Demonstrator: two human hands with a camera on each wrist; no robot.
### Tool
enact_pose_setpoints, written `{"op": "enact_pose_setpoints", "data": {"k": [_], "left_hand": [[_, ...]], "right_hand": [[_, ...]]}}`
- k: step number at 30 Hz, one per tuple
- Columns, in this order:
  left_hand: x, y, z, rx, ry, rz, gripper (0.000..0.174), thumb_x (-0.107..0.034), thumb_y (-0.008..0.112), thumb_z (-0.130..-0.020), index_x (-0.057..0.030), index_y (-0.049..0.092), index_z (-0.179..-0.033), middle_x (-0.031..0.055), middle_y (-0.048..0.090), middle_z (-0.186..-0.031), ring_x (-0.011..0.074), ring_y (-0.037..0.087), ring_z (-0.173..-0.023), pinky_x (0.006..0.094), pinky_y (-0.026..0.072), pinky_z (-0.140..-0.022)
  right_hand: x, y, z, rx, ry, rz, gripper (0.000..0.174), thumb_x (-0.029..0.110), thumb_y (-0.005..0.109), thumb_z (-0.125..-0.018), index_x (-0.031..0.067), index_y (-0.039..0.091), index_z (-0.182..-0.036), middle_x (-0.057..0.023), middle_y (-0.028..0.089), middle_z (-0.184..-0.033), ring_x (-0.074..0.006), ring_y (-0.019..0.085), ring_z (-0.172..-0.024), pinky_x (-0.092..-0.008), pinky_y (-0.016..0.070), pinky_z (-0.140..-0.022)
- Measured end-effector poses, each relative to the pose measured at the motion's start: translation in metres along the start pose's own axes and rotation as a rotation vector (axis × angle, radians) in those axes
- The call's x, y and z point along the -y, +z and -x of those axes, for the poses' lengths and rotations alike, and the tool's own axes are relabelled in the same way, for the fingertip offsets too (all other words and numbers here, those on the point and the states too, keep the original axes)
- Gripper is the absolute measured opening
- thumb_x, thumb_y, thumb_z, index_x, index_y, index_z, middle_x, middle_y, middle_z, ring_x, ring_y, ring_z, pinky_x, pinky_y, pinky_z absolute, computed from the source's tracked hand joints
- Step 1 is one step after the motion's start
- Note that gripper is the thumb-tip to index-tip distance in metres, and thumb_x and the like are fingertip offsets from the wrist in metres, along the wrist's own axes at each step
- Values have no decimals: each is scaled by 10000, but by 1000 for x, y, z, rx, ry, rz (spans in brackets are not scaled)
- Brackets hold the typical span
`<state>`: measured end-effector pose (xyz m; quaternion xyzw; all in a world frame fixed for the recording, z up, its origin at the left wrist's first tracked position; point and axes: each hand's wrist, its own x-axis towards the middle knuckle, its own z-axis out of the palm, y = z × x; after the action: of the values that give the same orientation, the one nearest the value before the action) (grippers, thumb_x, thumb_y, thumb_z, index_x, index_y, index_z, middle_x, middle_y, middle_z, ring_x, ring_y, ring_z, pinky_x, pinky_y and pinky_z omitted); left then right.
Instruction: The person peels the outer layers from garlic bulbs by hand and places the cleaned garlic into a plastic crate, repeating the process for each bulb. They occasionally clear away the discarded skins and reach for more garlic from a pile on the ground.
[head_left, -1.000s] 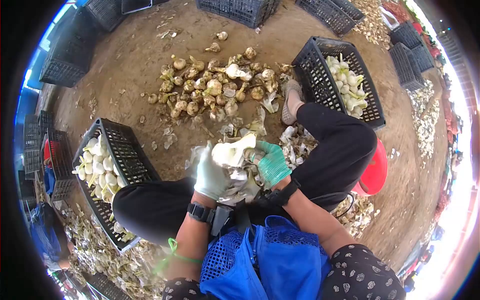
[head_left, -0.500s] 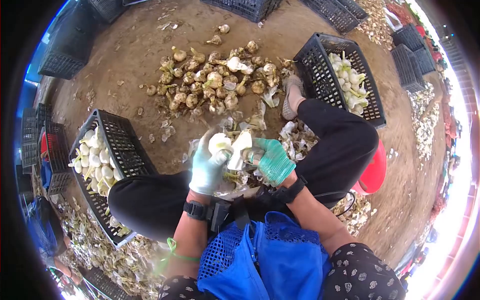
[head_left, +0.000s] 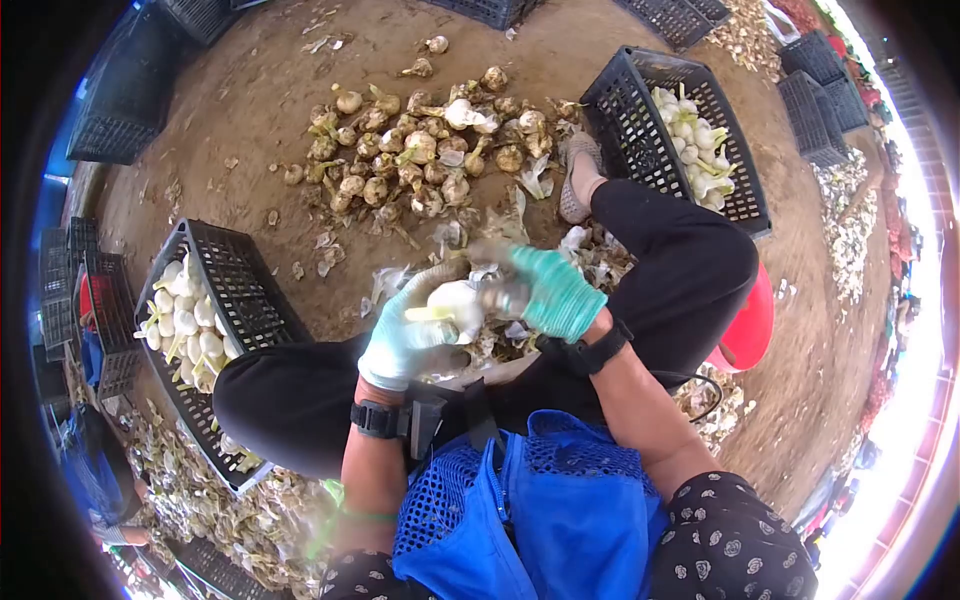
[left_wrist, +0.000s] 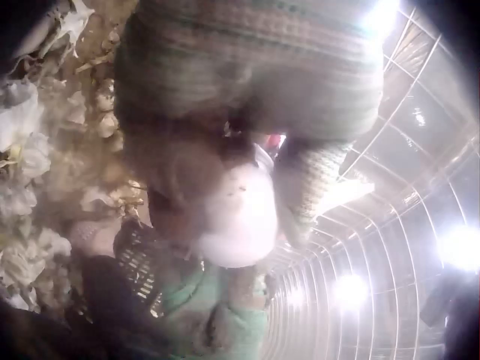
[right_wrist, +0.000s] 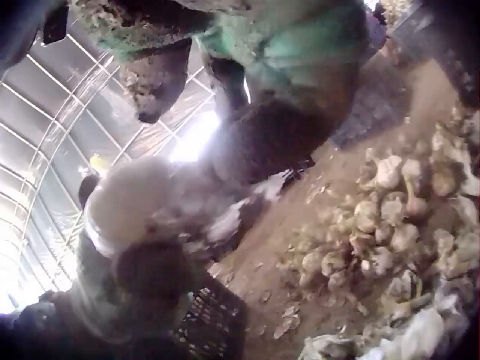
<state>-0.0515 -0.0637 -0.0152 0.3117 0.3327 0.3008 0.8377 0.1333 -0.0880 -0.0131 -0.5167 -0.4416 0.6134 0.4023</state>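
A peeled white garlic bulb with a short pale stem is gripped by my left hand, in a pale glove, above my lap. Seen from the left wrist, the smooth bulb sits between the thumb and fingers. My right hand, in a green glove with dirty fingertips, is blurred just right of the bulb. In the right wrist view its thumb stands apart from the fingers, and loose skin blurs between them and the bulb. Below the hands lie papery garlic skins.
Unpeeled garlic bulbs lie heaped on the dirt floor ahead. Black crates with white bulbs stand left and right, beside my legs. A red bucket is by my right knee. Skins cover the ground behind the left crate.
Loose outer skin has come away from the bulb, which now looks rounder and whiter. My right hand has moved slightly up and away from it; the left keeps hold.
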Motion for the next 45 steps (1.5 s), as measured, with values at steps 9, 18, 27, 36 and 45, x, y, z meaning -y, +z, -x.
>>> {"op": "enact_pose_setpoints", "data": {"k": [9, 18, 27, 36, 45], "left_hand": [[31, -14, -17, -278, 11, 331, 330, -296, 498, -827, -12, 506, -994, 87, 568, -913, 199, 564, -791, 310, 482, -659], [30, -11, -13, -205, -29, 465, 227, -236, 487, -821, -62, 494, -967, 86, 563, -830, 215, 562, -725, 303, 457, -589], [22, 1, -11, -240, 225, 254, 339, -107, 512, -755, 24, 455, -1062, 116, 532, -952, 216, 534, -857, 300, 446, -763], [24, -20, -9, -274, 32, 578, 280, -338, 482, -829, -63, 540, -827, 77, 578, -733, 195, 568, -655, 295, 487, -569], [-27, -20, 14, -611, 744, -1427, 257, -210, 538, -788, -24, 542, -965, 120, 554, -926, 245, 551, -815, 311, 445, -713]], "right_hand": [[-4, 47, 10, -258, -470, 712, 101, 108, 592, -667, 38, 561, -734, -137, 541, -675, -301, 529, -640, -357, 426, -591], [-47, 22, -12, -517, 47, 355, 181, -22, 486, -710, 2, 572, -867, -146, 588, -725, -172, 554, -588, -279, 440, -534], [10, 38, 0, -188, 16, 602, 252, 28, 573, -655, 8, 557, -906, -182, 582, -833, -273, 579, -702, -315, 455, -577], [-30, 30, -13, -599, 372, -636, 232, -46, 496, -743, -2, 496, -971, -84, 569, -827, -188, 580, -584, -322, 515, -525], [-38, 35, -15, -241, 242, 167, 268, 102, 603, -725, 0, 568, -971, -93, 587, -758, -114, 487, -590, -242, 415, -558]]}}
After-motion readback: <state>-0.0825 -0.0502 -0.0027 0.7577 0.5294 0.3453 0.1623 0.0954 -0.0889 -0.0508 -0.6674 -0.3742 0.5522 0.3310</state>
